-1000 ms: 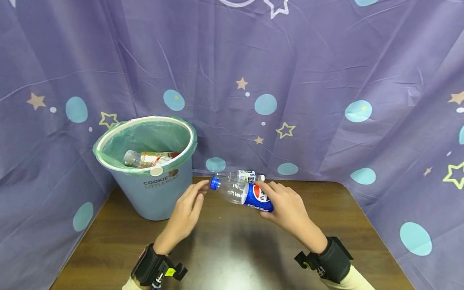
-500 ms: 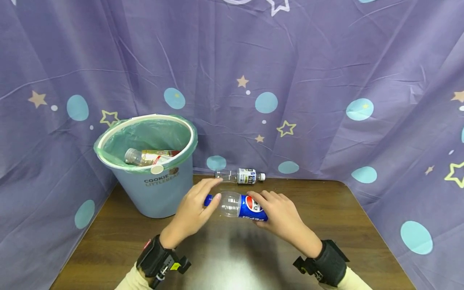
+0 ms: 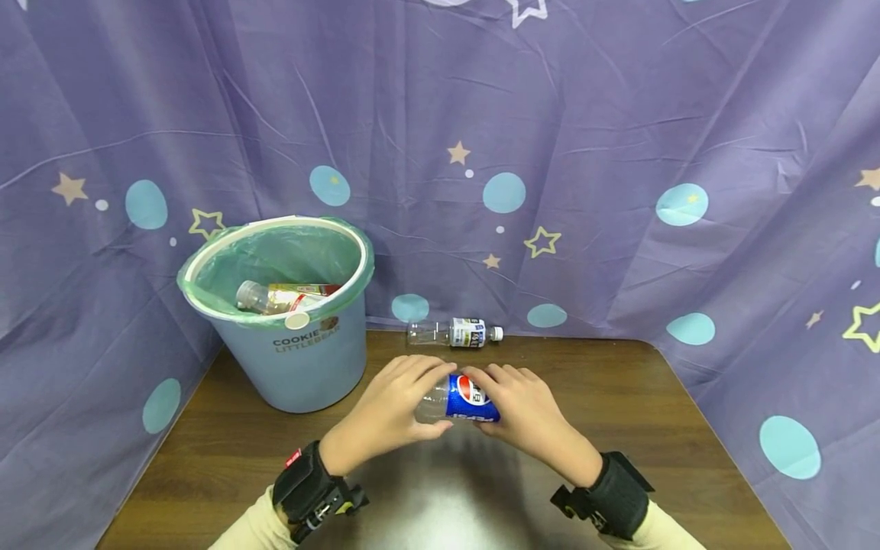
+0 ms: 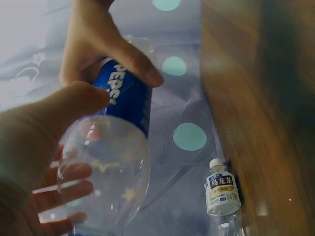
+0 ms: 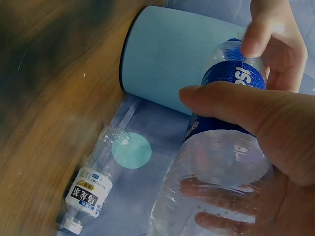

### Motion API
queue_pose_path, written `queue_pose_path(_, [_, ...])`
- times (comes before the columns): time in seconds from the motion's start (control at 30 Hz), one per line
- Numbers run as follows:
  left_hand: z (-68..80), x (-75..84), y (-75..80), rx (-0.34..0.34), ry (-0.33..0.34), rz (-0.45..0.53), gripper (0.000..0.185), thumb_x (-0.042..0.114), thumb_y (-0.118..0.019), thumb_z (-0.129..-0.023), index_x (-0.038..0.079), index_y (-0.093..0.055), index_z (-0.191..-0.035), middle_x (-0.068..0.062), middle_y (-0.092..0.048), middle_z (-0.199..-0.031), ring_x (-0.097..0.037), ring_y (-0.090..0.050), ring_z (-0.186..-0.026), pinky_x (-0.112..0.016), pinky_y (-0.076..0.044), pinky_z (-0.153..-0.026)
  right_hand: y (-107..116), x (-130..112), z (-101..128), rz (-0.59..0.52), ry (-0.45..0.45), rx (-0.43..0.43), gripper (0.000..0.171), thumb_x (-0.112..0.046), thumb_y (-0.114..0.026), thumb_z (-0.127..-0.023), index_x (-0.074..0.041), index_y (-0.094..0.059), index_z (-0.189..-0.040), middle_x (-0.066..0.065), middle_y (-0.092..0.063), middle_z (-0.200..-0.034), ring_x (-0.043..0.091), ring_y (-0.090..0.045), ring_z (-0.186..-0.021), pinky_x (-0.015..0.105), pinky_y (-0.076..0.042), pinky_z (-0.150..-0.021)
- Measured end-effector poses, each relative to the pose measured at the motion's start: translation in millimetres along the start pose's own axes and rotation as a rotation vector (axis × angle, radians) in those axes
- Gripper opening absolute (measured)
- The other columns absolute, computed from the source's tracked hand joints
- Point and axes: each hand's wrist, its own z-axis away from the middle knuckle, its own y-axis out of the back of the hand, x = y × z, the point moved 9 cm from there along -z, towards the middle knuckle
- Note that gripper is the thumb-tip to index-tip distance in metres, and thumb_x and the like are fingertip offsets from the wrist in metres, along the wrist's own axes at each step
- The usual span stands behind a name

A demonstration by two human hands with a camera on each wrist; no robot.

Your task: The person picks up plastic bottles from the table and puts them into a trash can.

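Observation:
A clear plastic Pepsi bottle [image 3: 462, 411] with a blue label lies sideways between both hands, held above the table. My right hand [image 3: 531, 406] grips its labelled part, fingers over the top and thumb underneath. Around the clear shoulder curls my left hand [image 3: 385, 409], which hides the blue cap in the head view. The left wrist view has the left thumb [image 4: 78, 101] at the label's edge and its fingers seen through the clear plastic. In the right wrist view, the right thumb [image 5: 221, 101] crosses the label of the Pepsi bottle [image 5: 206, 172].
Behind the hands, an oolong tea bottle [image 3: 467, 333] with a white cap lies on the wooden table [image 3: 591, 428]. To the left stands a blue bucket [image 3: 309, 374] lined with a green bag, containing a clear bottle [image 3: 261, 298] and packaging. A purple curtain [image 3: 591, 137] hangs at the back.
The Pepsi bottle has come nearer and slightly left in the right hand, away from the oolong tea bottle. My left hand has moved right and closed round its clear end.

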Motion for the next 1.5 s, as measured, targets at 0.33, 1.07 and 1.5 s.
queue_pose_path(0.33, [5.0, -0.6, -16.1, -0.133, 0.023, -0.263, 0.094, 0.062, -0.086, -0.065, 0.011, -0.059, -0.139, -0.001, -0.071, -0.12, -0.016, -0.066, -0.107, -0.034, -0.054, -0.092, -5.5, -18.9, -13.4, -0.01, 0.055, -0.008, 0.079, -0.042, -0.095, -0.062, -0.015, -0.063, -0.13, 0.001, -0.069, -0.101, 0.02, -0.066, -0.089, 0.039, -0.057, -0.079])
queue_pose_path(1.07, [-0.2, -23.9, 22.7, -0.284, 0.048, -0.339, 0.078, 0.053, -0.092, -0.065, 0.022, -0.064, -0.131, -0.001, -0.071, -0.108, -0.021, -0.068, -0.098, -0.036, -0.057, -0.082, 1.1, 4.3, -8.9, -0.106, -0.1, -0.066, 0.111, -0.058, -0.093, -0.06, -0.015, -0.045, -0.15, 0.01, -0.069, -0.114, 0.03, -0.069, -0.099, 0.048, -0.059, -0.082])
queue_pose_path(1.5, [-39.3, -47.1, 145.7, -0.014, 0.059, -0.24, 0.073, 0.035, -0.092, -0.072, 0.009, -0.06, -0.133, -0.01, -0.069, -0.114, -0.03, -0.066, -0.105, -0.045, -0.052, -0.098, -3.4, 29.4, 14.9, -0.147, -0.188, -0.094, 0.114, -0.047, -0.092, -0.068, -0.013, -0.03, -0.157, 0.02, -0.068, -0.12, 0.038, -0.07, -0.1, 0.054, -0.058, -0.085])
